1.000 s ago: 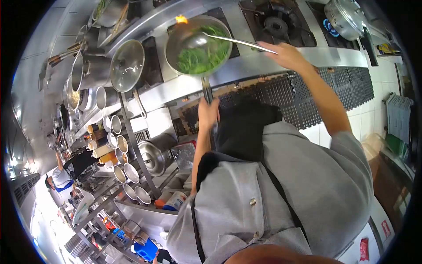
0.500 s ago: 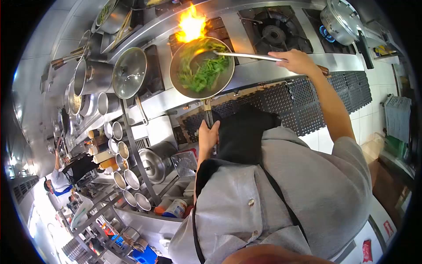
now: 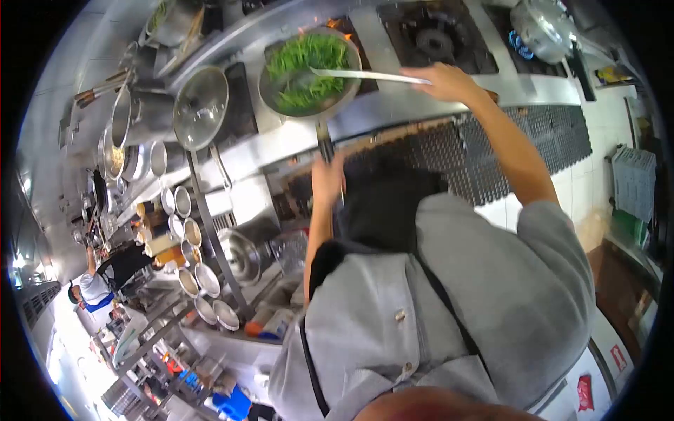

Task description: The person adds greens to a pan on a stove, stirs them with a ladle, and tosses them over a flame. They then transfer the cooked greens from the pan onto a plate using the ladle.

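Chopped leafy greens point(image 3: 309, 59) are spread across a frying pan point(image 3: 342, 99) over a burner at the top middle. My left hand point(image 3: 327, 181), slightly blurred, is closed around the pan's dark handle point(image 3: 324, 144). My right hand point(image 3: 444, 81) grips a long metal utensil point(image 3: 372, 74) near its end, fingers wrapped round it. The utensil reaches leftward over the pan, its tip among the greens; the tip's shape is blurred. Small flames point(image 3: 344, 25) show behind the pan's far rim.
Right of the pan is an unlit burner point(image 3: 434, 41); beyond it a pressure cooker point(image 3: 540, 31) stands by a blue flame point(image 3: 519, 44). A wide lidded pan point(image 3: 201, 109) is to the left, near pots and several small bowls point(image 3: 208, 279). Another person point(image 3: 95, 288) works far left.
The pan has moved up and slightly left with my left hand, and the greens have shifted toward its far side. My right hand moved left. The large flame has shrunk.
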A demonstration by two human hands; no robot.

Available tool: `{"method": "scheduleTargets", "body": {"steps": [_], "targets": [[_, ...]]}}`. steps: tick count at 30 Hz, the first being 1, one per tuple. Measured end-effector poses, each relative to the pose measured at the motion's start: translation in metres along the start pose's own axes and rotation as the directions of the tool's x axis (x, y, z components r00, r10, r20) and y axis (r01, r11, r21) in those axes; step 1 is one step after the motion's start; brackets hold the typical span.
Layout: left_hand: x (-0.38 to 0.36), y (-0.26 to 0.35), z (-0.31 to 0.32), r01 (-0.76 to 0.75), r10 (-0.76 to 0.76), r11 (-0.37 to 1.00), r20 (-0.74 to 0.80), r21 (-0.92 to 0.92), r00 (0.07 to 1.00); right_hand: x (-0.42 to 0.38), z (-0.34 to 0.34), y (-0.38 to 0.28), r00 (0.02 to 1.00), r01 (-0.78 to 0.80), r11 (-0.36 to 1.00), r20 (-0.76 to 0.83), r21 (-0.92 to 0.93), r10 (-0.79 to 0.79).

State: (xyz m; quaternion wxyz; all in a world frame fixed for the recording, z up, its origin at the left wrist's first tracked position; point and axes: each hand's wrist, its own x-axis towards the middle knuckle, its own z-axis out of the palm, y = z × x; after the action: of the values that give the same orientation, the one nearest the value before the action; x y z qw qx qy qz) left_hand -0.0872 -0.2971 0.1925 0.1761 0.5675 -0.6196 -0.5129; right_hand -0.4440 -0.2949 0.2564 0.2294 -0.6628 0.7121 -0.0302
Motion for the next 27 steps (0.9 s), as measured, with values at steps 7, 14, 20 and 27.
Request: {"method": "scheduleTargets", "body": {"steps": [7, 14, 20, 27], "targets": [[0.022, -0.006, 0.003, 0.080, -0.079, 0.994, 0.028, -0.074, 0.997, 0.006, 0.008, -0.009, 0.995, 0.006, 1.000, -0.098, -0.004, -0.007], [-0.021, -0.007, -0.004, 0.026, -0.026, 0.994, -0.003, -0.102, 1.000, -0.008, 0.009, 0.027, 0.996, 0.013, 1.000, -0.083, 0.004, -0.012], [-0.049, 0.006, -0.004, 0.145, -0.150, 0.985, -0.047, -0.092, 0.988, -0.016, 0.000, 0.027, 0.997, 0.073, 0.996, -0.036, -0.057, -0.075], [-0.016, 0.016, 0.001, 0.040, -0.039, 0.996, 0.011, -0.084, 0.999, -0.010, 0.008, -0.002, 0.987, 0.130, 0.988, -0.081, -0.078, -0.136]]}}
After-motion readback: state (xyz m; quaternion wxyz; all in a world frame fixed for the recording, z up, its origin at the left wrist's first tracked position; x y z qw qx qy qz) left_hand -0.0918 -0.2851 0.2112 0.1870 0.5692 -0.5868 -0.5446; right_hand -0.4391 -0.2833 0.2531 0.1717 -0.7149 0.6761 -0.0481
